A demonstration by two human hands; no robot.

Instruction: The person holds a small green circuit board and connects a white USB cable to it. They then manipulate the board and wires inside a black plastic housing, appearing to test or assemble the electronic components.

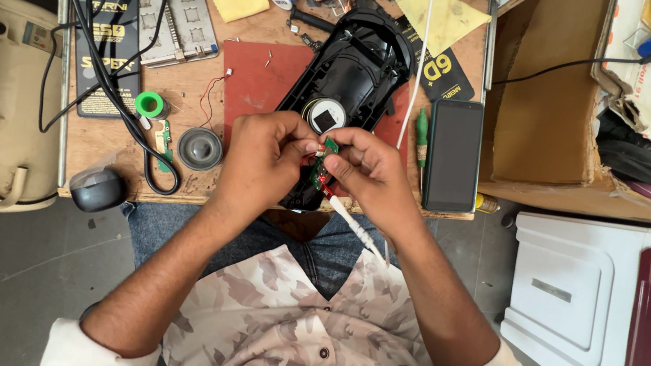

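Observation:
My left hand point(262, 157) and my right hand point(372, 172) meet over the near end of an open black plastic speaker shell point(353, 62). Both pinch a small green circuit board point(323, 164) with red wires between their fingertips. A white twisted cable point(353, 224) hangs down from the board toward my lap. The shell lies on a dark red mat point(251, 79) on the wooden workbench point(187, 96), with a round silver part point(324, 113) inside it just beyond my fingers.
A round grey speaker driver point(200, 148) with thin red wires, a green tape roll point(150, 104), a metal plate point(173, 11) and black cables point(100, 64) lie left. A dark phone point(453, 156) and green-handled screwdriver point(421, 137) lie right, beside a cardboard box point(551, 95). A white stool point(576, 297) stands lower right.

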